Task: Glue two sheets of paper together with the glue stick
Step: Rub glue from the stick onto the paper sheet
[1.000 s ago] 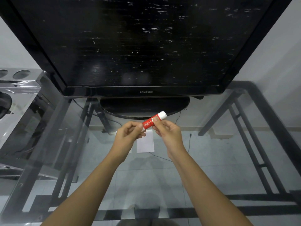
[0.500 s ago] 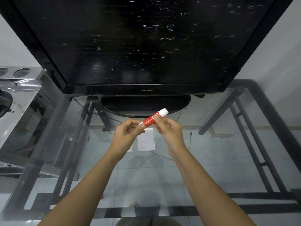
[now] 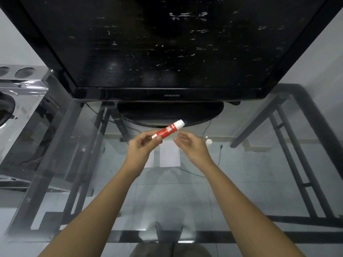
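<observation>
- My left grip (image 3: pixel 143 145) pinches the glue stick (image 3: pixel 168 129) at its lower-left end, thumb and fingertips pressed on the base. So the stick is up off the surface, in the air in front of the TV stand (image 3: pixel 169 113).
- Stick's long axis runs diagonal: base low-left in my left grip, white end (image 3: pixel 180 123) high-right, pointing up and away toward the TV. Can't tell from here if that white end is the cap or bare glue.
- Under and btwn my hands, two sheets of paper (image 3: pixel 169 154) lie flat on the glass surface (image 3: pixel 167 197), side by side, the left one mostly hidden behind my left wrist. They lie below the stick and a bit nearer me than its tip.
- My right grip (image 3: pixel 189 143) is spread, fingers loosely curled, holding nothing. It sits just right of the stick, fingertips near the red middle but apart from it.
- Small white item (image 3: pixel 208 141) sits on the surface just right of my right hand, prob the cap, too small to be sure.
- Key relation, I reckon: working end faces away from the paper, so the stick needs tipping down-fwd; left grip already has it, right is nearer the tip and free to hold a sheet.
</observation>
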Action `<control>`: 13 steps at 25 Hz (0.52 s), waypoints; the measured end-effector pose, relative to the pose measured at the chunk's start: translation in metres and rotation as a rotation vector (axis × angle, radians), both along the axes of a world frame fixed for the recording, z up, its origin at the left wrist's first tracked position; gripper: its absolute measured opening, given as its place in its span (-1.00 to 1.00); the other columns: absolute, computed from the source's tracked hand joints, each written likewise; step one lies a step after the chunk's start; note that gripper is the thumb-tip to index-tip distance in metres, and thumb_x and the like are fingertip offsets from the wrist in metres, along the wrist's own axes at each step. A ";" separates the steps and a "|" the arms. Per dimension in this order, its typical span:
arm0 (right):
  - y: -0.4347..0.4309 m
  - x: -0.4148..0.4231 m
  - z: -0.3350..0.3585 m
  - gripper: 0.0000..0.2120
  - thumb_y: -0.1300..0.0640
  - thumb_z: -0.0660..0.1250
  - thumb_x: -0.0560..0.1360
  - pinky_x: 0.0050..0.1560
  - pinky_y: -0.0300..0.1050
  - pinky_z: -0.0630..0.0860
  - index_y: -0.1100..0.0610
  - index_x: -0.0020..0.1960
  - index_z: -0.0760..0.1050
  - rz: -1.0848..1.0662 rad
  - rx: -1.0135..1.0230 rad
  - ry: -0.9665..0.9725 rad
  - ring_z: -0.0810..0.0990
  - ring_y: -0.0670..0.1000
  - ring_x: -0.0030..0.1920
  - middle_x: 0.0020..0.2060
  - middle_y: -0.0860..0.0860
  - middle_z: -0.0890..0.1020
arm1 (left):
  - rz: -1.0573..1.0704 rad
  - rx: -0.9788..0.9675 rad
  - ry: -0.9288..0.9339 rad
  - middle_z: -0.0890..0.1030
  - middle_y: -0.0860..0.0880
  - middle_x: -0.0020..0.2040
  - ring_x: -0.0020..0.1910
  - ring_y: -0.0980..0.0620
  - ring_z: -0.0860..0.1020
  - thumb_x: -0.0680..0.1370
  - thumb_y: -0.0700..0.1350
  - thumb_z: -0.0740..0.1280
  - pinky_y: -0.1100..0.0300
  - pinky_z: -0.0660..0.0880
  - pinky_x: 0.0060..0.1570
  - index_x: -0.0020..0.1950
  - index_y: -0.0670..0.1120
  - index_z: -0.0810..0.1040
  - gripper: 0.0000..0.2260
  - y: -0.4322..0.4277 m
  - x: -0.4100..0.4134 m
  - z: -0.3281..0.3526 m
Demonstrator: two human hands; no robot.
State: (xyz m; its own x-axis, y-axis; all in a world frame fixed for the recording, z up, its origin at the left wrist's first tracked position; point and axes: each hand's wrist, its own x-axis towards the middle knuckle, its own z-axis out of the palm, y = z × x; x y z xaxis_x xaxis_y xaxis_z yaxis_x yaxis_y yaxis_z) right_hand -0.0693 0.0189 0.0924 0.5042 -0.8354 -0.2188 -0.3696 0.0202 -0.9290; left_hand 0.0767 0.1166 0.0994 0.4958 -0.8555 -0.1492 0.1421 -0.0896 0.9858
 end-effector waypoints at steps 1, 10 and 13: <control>-0.004 -0.002 -0.016 -0.51 -0.06 0.32 0.49 0.29 -0.13 0.34 0.07 0.36 0.37 0.041 -0.091 0.134 0.44 -0.05 0.30 0.32 0.01 0.48 | 0.035 0.036 0.026 0.67 0.07 -0.05 -0.02 0.07 0.63 0.37 0.06 0.41 0.22 0.53 0.02 -0.01 0.10 0.62 -0.79 0.001 0.003 -0.007; -0.009 -0.011 -0.108 -0.44 -0.08 -0.09 0.62 0.47 0.02 -0.17 0.13 0.51 -0.20 0.624 -0.602 0.829 -0.20 0.07 0.52 0.54 0.02 -0.13 | 0.121 0.095 0.247 0.68 0.02 -0.08 -0.06 0.02 0.65 0.44 -0.10 0.39 0.26 0.54 -0.03 -0.02 -0.07 0.63 -0.86 0.009 0.018 -0.050; -0.008 -0.017 -0.110 -0.45 -0.08 -0.12 0.62 0.46 0.00 -0.22 0.12 0.51 -0.20 0.620 -0.594 0.839 -0.21 0.05 0.51 0.53 0.00 -0.13 | 0.145 0.051 0.407 0.68 0.00 -0.07 -0.09 -0.02 0.66 0.50 -0.20 0.34 0.29 0.56 -0.13 -0.06 -0.09 0.63 -0.91 0.011 0.021 -0.058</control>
State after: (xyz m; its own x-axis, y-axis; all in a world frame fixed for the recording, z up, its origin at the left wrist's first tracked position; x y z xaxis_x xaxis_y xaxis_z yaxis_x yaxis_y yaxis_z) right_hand -0.0861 0.0105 -0.0172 0.7408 -0.5827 -0.3341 -0.6596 -0.7252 -0.1976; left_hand 0.0976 0.1274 0.0411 0.5021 -0.7679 -0.3978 0.5331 -0.0874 0.8415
